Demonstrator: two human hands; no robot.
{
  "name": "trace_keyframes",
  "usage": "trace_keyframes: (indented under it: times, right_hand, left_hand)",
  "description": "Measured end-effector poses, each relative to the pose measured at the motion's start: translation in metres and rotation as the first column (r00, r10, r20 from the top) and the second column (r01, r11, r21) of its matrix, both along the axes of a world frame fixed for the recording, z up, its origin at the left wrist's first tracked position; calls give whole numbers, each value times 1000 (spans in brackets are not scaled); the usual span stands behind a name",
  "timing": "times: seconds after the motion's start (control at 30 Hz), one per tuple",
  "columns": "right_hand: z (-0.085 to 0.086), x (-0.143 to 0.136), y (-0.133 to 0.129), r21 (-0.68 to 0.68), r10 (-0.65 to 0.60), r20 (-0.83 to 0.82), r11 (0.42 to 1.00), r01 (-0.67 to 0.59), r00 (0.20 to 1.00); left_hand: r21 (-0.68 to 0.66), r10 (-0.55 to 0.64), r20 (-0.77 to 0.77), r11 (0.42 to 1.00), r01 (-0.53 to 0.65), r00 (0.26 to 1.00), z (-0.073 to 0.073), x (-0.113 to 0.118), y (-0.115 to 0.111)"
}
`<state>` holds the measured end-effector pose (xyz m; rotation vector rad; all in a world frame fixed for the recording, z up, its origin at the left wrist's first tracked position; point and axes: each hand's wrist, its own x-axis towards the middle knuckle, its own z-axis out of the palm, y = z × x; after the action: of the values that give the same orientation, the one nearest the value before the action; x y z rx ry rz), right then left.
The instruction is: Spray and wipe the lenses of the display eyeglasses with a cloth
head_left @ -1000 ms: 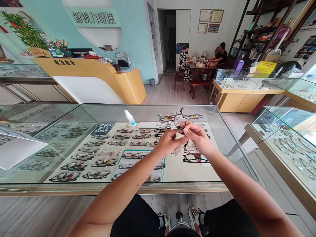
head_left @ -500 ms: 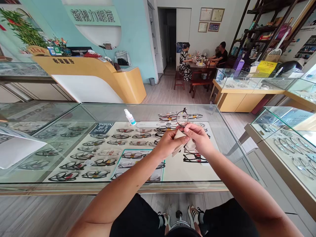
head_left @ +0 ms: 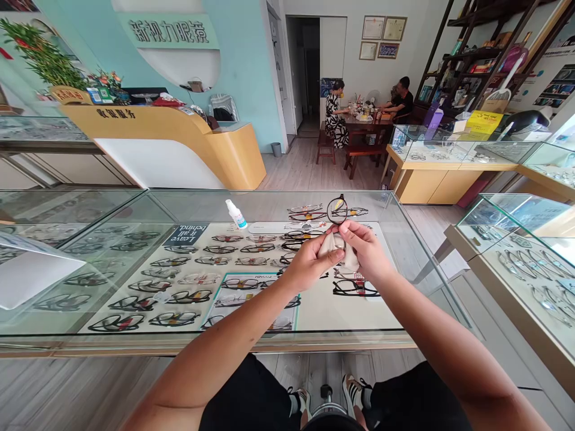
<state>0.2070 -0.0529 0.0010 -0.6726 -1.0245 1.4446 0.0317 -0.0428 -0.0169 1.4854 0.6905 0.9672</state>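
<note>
Above the glass counter, my left hand (head_left: 314,258) is closed on a pale cloth (head_left: 333,244), its thumb pressing the fabric against a lens. My right hand (head_left: 365,244) pinches a pair of dark-rimmed eyeglasses (head_left: 337,209) at the middle of the frame. One round lens stands up beyond the fingers; the other is mostly wrapped in the cloth. The temples are hard to make out. A small white spray bottle (head_left: 236,215) stands on the glass to the left of my hands.
Beneath the glass top of the display counter (head_left: 350,314) lie several rows of eyeglasses (head_left: 177,317). A white panel (head_left: 36,269) rests at the left. Another glass case (head_left: 530,251) stands at the right. Two people (head_left: 336,114) sit at a table in the back.
The eyeglasses have shifted slightly right and turned, so the bare lens faces me more. My left thumb and the cloth have moved over the covered lens.
</note>
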Motion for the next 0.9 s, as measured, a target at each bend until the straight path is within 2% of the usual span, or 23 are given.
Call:
trace_keyframes:
  times: [0.1, 0.27, 0.37, 0.47, 0.6, 0.73, 0.9]
  right_hand:
    - [-3, 0, 0, 25, 7, 29, 1000, -8, 1000]
    - [-6, -4, -1, 159, -47, 116, 987, 28, 992]
    - [-5, -5, -3, 179, -48, 145, 984, 21, 988]
    - [-3, -5, -5, 177, -62, 156, 984, 33, 986]
    - [1, -5, -5, 154, -95, 149, 985, 72, 984]
    - [5, -3, -3, 144, -112, 105, 985, 96, 988]
    - [6, 0, -1, 53, -92, 41, 995, 90, 995]
  left_hand:
    - [67, 69, 18, 995, -70, 997, -1, 4, -2]
    - [131, 242, 101, 958, -254, 965, -4, 8, -5]
    - [182, 325, 90, 924, -337, 941, -3, 8, -5]
    - [211, 366, 63, 904, -371, 928, -1, 7, -5]
    - [245, 317, 19, 918, -312, 948, -1, 4, -2]
    - [240, 188, -46, 955, -172, 981, 1, -2, 2]
    - [194, 26, -42, 981, -17, 999, 6, -7, 2]
